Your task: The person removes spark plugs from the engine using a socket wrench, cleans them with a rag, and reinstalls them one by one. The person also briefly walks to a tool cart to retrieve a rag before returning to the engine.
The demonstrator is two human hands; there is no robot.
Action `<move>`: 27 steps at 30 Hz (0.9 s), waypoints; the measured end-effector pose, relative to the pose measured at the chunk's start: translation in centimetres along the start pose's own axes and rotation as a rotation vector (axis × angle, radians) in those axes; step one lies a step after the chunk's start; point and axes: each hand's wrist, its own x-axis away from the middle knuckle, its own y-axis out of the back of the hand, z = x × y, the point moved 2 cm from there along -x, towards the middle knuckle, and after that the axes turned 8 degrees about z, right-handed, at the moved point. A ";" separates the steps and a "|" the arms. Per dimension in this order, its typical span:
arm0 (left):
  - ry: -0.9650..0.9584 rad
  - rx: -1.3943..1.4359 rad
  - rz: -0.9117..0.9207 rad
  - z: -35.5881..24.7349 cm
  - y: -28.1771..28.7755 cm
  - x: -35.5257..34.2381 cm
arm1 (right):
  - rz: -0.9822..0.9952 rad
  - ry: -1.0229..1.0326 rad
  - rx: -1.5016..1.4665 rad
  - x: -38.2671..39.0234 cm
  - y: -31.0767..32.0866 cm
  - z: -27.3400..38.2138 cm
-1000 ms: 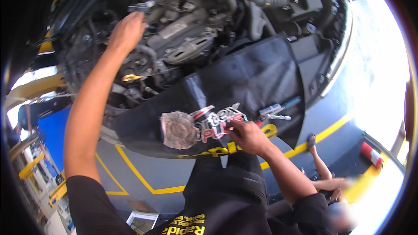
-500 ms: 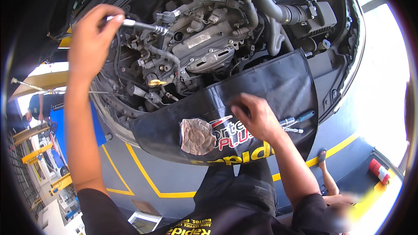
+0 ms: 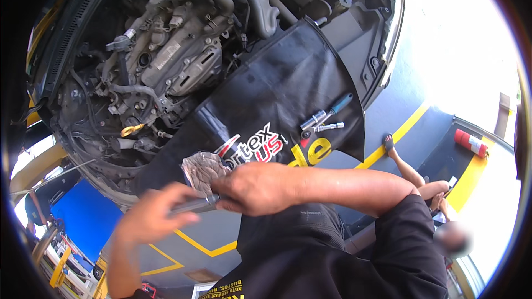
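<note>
Presently, we find the grey rod-shaped tool (image 3: 192,205) between the two hands, close to the body, by the near left edge of the black fender cover (image 3: 277,83). We record the right hand (image 3: 256,188) with its fingers curled, gripping the tool's dark right end. The left hand (image 3: 155,215) is blurred at the opposite end: its fingers reach along the far side, with the thumb apart on the near side; we cannot tell whether they press on it.

Just beyond the hands we note a crumpled brownish wad (image 3: 202,170) on the cover. Farther right on the cover lie a teal-handled tool (image 3: 339,104) and, just beside it, a chrome ratchet (image 3: 330,127). At far left we see the exposed engine (image 3: 177,63) with a yellow dipstick handle (image 3: 132,130); well to the right, a red fire extinguisher (image 3: 471,143).
</note>
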 end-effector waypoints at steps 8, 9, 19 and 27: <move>-0.324 -0.027 -0.065 -0.9 -11.3 -5.7 | 0.389 -0.550 -0.497 5.0 -2.2 -0.2; -0.308 -0.061 -0.092 -1.4 -11.3 -5.5 | 0.392 -0.511 -0.543 5.4 -2.0 0.1; 0.126 0.352 -0.297 4.1 -11.5 -0.8 | 0.322 -0.322 0.328 9.2 6.5 -2.4; -0.025 1.400 -0.184 5.4 -18.5 -6.7 | -0.253 -0.473 0.944 9.5 8.7 -13.5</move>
